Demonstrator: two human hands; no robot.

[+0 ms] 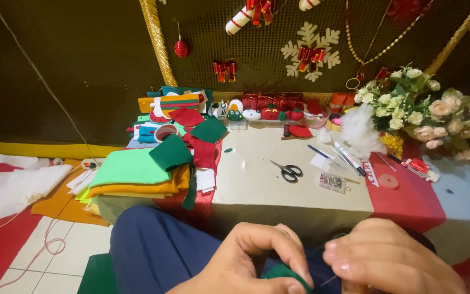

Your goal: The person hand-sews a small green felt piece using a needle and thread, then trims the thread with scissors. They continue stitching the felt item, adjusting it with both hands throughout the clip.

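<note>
Evidently mid-stitch: left hand [246,261] pinches a small dark-green felt piece [285,272], right hand [393,256] grips thread; next pull wants steady tension.

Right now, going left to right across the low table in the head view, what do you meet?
Stacked felt sheets → scissors → small clear box of beads → red felt strip → bouquet of artificial roses.

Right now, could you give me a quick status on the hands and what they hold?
Left hand pinching green felt piece. Right hand closed beside it, contents unclear. Scissors untouched on table.
</note>
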